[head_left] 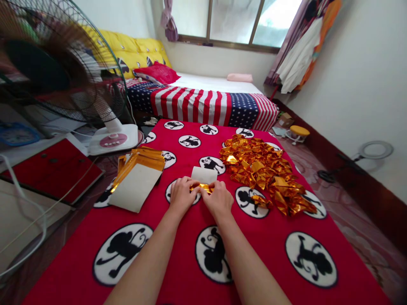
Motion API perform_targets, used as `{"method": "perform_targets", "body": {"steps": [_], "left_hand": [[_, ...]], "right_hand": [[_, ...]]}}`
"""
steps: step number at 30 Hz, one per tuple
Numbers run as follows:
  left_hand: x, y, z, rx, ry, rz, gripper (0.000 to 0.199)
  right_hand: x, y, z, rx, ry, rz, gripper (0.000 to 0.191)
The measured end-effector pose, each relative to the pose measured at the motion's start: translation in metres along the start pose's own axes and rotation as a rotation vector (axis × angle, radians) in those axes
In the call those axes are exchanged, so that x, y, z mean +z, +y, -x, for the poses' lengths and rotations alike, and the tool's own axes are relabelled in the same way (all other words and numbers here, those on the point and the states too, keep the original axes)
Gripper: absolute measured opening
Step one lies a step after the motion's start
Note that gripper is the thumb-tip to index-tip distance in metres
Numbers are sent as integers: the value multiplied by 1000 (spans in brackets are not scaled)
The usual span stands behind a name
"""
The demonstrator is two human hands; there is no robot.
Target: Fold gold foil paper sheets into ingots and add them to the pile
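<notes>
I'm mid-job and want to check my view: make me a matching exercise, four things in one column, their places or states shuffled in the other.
Things:
1. foil strip
2. foil heap
3. large pale sheet
4. stool

Places or states:
A. on the floor near the right-hand wall, yellow on top
B. partly over gold sheets, left of the left hand
C. between the fingers of both hands
D. on the red cloth, right of the right hand

Pairs: 1-C, 2-D, 3-B, 4-A
</notes>
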State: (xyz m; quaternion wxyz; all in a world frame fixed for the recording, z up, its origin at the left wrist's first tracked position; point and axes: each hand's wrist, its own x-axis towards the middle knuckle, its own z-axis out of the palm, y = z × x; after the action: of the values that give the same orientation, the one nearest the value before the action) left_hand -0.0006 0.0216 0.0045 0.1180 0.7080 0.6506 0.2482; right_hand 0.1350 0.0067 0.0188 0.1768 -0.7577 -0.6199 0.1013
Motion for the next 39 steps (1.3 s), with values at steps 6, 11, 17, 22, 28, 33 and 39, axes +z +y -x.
{"method": "perform_targets", "body": {"steps": [6,11,17,22,28,33,39], "left_hand": [[-1,-3,-1,-19,-19,25,21],[-3,5,1,-70,0,3,23],[0,11,3,-118,54,-22,18],[-2,-3,-4,-66,-31,42,25],[-2,-9,-6,-40,-24,72,41],[-2,-3,-1,-67,30,57,24],[-2,3,3,-82,55,18,18]], "right_hand": [[0,5,0,15,-38,-26,26],[-8,13,-5,13,-94,-74,22],[-13,13,-6,24,-112,-103,30],[-9,2,-3,47,-73,-58,31],[-3,7,3,13,-25,-23,16],[-6,21,2,-25,-9,-65,18],[-12,4,14,-113,203,-127,25]]}}
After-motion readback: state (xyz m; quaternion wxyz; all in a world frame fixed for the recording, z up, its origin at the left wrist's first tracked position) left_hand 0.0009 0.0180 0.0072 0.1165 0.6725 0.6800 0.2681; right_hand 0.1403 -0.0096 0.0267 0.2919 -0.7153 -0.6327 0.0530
